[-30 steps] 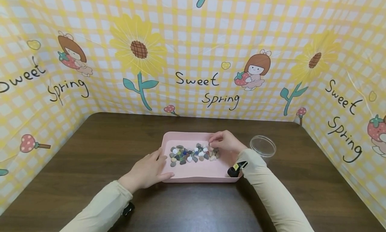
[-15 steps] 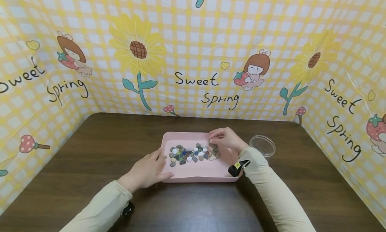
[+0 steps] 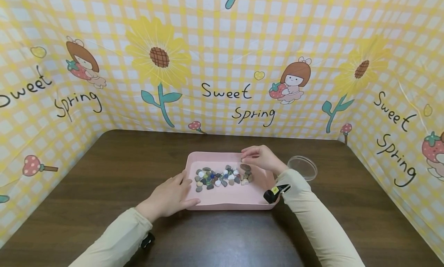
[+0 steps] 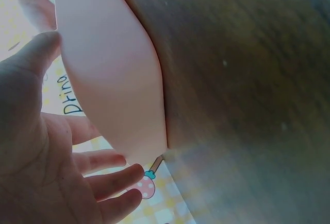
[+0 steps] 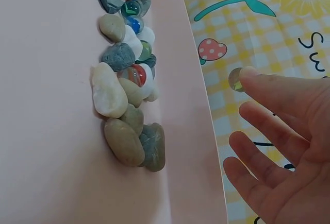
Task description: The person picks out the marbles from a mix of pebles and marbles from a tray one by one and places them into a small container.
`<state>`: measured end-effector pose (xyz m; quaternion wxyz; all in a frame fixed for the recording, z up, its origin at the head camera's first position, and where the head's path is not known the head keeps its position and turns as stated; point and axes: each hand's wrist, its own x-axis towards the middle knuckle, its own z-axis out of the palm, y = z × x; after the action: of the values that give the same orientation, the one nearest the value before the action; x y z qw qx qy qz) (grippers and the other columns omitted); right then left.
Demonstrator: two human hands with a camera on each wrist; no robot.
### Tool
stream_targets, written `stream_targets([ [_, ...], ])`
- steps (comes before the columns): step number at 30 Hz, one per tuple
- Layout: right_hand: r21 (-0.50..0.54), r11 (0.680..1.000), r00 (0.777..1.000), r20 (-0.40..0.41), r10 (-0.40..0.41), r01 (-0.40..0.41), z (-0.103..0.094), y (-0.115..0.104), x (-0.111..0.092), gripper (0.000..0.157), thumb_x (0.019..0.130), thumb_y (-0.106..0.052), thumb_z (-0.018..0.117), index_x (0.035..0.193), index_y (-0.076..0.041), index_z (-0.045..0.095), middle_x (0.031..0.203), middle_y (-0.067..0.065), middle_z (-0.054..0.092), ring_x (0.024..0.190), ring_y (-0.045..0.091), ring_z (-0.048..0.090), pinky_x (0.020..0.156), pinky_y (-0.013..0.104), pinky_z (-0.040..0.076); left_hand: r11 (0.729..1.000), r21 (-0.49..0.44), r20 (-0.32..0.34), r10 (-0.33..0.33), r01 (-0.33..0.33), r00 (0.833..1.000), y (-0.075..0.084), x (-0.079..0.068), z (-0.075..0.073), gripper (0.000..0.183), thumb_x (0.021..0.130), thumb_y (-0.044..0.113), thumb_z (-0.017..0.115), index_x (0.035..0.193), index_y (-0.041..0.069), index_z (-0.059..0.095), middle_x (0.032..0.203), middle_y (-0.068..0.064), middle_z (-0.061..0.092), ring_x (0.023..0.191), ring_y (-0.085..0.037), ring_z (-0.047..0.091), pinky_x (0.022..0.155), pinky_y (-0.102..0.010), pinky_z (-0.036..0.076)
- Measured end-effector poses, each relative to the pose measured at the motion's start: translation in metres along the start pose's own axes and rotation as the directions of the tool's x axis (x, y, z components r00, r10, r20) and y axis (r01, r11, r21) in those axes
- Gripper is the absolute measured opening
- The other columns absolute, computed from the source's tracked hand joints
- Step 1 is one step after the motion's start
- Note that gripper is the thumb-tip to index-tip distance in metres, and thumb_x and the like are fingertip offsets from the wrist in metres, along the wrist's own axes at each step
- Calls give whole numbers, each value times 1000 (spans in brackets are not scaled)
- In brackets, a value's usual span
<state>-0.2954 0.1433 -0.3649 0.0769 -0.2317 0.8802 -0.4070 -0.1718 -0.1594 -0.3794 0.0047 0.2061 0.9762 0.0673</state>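
Observation:
A pink tray [image 3: 222, 199] stands on the table, with smooth pebbles [image 3: 245, 167] and glass marbles [image 5: 131, 9] lying in a band across it. My left hand [image 3: 168, 197] rests on the tray's left front corner, its thumb touching the front rim and its fingers spread along the left side. Above the tray's back right part, my right hand [image 3: 261, 158] pinches a clear marble with a yellow fleck [image 5: 236, 80] between thumb and index finger. Its other fingers are loosely bent. In the right wrist view white, grey and tan pebbles sit beside striped and coloured marbles.
A clear round plastic lid or shallow dish [image 3: 302, 167] lies on the dark wooden table [image 3: 138, 159] to the right of the tray. Yellow checked cloth [image 3: 222, 59] with printed flowers hangs round the back and both sides.
My right hand has risen slightly, away from the pebbles. A dark pebble that was hidden under its fingers now shows in the tray. My left hand has stayed in place.

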Motion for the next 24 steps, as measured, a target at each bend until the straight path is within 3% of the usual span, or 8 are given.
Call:
stream_targets([
  [15, 16, 1000, 1000, -9, -16, 16, -7, -6, -7, 21, 86, -15, 67, 102, -2, 71, 128, 16, 59, 123, 30, 52, 101, 45, 44, 1000, -3, -9, 1, -1, 1000, -1, 0, 1, 74, 84, 60, 53, 125, -1, 55, 141, -29, 40, 124, -42, 47, 101, -51, 41],
  [24, 22, 1000, 1000, -15, 17, -17, -11, -8, -12, 21, 85, -16, 67, 102, -3, 71, 130, 15, 58, 126, 29, 49, 102, 44, 43, 1000, 0, -23, 13, -13, 1000, -1, 0, 2, 72, 84, 59, 54, 124, -1, 56, 140, -29, 40, 124, -41, 48, 101, -50, 41],
])
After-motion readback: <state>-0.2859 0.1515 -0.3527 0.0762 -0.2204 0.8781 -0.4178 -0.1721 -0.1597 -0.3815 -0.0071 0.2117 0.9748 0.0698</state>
